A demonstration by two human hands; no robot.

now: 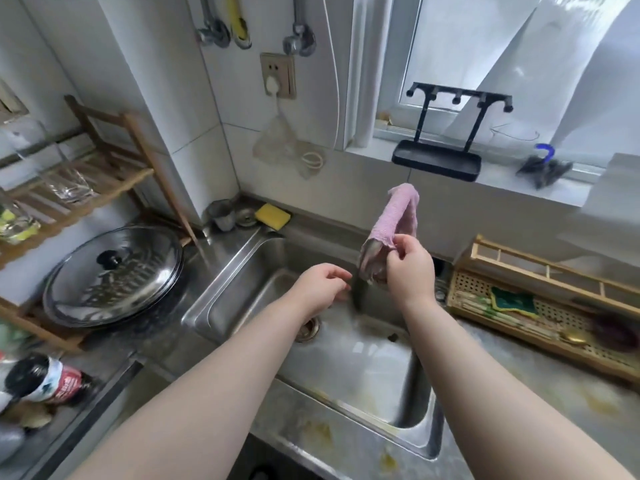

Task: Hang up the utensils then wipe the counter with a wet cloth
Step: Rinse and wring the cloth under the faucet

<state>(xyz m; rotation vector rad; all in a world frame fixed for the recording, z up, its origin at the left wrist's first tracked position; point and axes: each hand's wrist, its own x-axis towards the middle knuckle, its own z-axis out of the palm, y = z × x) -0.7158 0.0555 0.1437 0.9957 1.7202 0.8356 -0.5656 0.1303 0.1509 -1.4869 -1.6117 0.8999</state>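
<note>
Hanging above the sink (242, 271), a pink cloth (391, 220) was pinched at its lower edge by the right hand (410, 268). The left hand (320, 289) was held just beside it over the basin, fingers loosely curled, nothing grasped. Utensils (221, 26) were hung on the wall above the stained tabletop (346, 438).

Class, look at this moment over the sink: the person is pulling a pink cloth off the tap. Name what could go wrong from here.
1. The right hand pinches only the lower edge of the pink cloth, so it may slip into the sink.
2. The cloth drapes over the tap and could snag there.
3. The counter has yellow stains; one light wipe may just smear them.
</note>
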